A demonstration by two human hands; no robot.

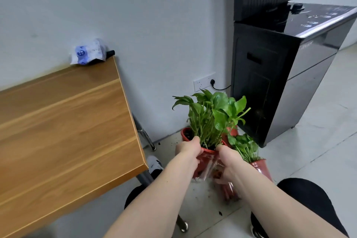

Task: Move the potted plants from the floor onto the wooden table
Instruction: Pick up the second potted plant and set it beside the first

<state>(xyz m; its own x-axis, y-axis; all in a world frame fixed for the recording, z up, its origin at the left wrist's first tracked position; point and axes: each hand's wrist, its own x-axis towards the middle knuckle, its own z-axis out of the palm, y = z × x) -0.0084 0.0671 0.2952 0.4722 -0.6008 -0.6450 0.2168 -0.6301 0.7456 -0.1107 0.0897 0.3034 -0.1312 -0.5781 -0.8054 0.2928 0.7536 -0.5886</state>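
Red plastic pothos pot (206, 157) was clasped at its sides by left hand (188, 149) and right hand (227, 162); it was best kept upright while carried left onto the wooden table (67, 121).

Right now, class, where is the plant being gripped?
Head view, lower centre-right: the plant's red pot is between the left hand and right hand, right of the wooden table.
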